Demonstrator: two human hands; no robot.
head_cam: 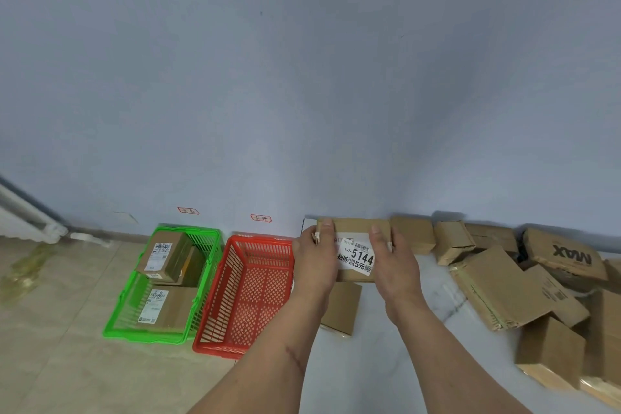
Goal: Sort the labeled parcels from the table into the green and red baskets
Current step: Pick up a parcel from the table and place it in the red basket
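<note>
A makeshift parcel-sorting corner: cardboard parcels (504,286) heaped on a table (403,363), baskets on tiled floor (67,312).

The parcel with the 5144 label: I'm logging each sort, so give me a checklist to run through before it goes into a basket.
1. Hold on the parcel: ok. The left hand grips its left end and the right hand its right end, thumbs on top.
2. Label facing up and in view: ok, "5144" shows between the hands.
3. Which basket the label calls for: cannot tell. The red tags on the wall above the baskets are too small to read.
4. Room in the red basket: ok, nothing shows inside.
5. Room in the green basket: ok, but boxes already lie in it.
</note>
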